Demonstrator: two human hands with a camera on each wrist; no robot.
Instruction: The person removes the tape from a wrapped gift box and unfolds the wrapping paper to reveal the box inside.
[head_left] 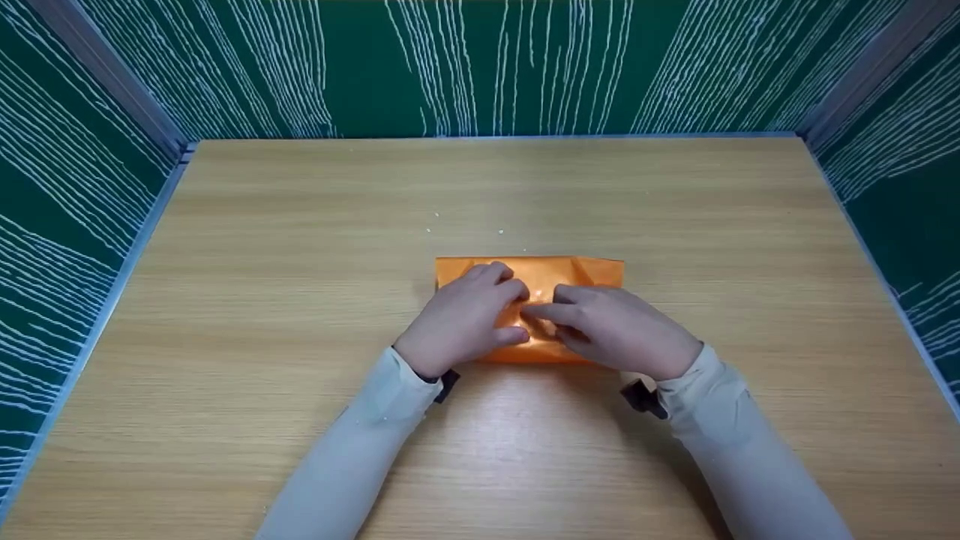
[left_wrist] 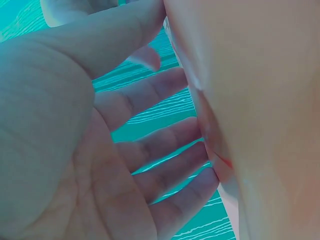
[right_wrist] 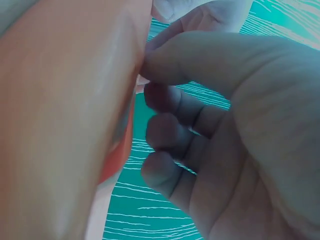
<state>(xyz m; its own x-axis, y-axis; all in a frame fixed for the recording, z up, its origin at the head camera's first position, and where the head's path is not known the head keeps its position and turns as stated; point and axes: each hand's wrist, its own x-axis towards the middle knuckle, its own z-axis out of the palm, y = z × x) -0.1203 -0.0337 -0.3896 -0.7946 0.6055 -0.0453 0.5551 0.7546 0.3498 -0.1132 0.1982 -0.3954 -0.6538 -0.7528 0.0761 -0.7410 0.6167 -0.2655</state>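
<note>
A glossy orange packet (head_left: 551,270) lies flat on the table, its upper edge creased near the right corner. Over its left part is my left hand (head_left: 472,307), fingers spread and lightly bent, fingertips at the packet's surface. In the left wrist view the spread fingers (left_wrist: 160,137) reach the packet (left_wrist: 260,125), with light showing between them. My right hand (head_left: 626,322) is over the right part, its index finger extended to the packet's middle. In the right wrist view its thumb (right_wrist: 175,57) touches the packet (right_wrist: 65,120), while the other fingers are curled beside it.
The wooden table (head_left: 300,217) carries several tiny white specks beyond the packet. A green wall (head_left: 360,75) with white streaky lines encloses the back and sides. Dark wrist straps (head_left: 643,397) show at both sleeve cuffs.
</note>
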